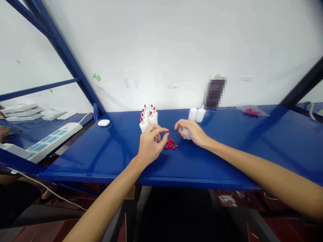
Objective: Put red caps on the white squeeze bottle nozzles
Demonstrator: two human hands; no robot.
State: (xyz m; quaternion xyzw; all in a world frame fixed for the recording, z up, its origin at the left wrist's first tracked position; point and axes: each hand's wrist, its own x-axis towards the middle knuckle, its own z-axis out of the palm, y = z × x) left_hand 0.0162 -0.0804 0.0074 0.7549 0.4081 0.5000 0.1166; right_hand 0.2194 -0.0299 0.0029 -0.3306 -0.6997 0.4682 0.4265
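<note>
Between thumb and forefinger, my left hand [151,142] pinches a small red cap [168,131] above the blue table [113,154]. My right hand [193,132] is wrapped round a white plastic bottle [186,133]; its top is hidden by the fingers. Loose red caps [170,144] lie in a small pile below and between both hands. Behind my left hand stand several white bottles [144,125] with red-capped tips, grouped in rows. Two white bottles [192,114] without visible red caps stand just behind my right hand.
A clear bag of red pieces [252,111] lies at the back right. Near it a blurred dark object [215,93] leans on the wall. A white rounded case [103,122] sits at the left, beside a power strip [50,141] on the neighbouring table. Another person's hand shows at far left.
</note>
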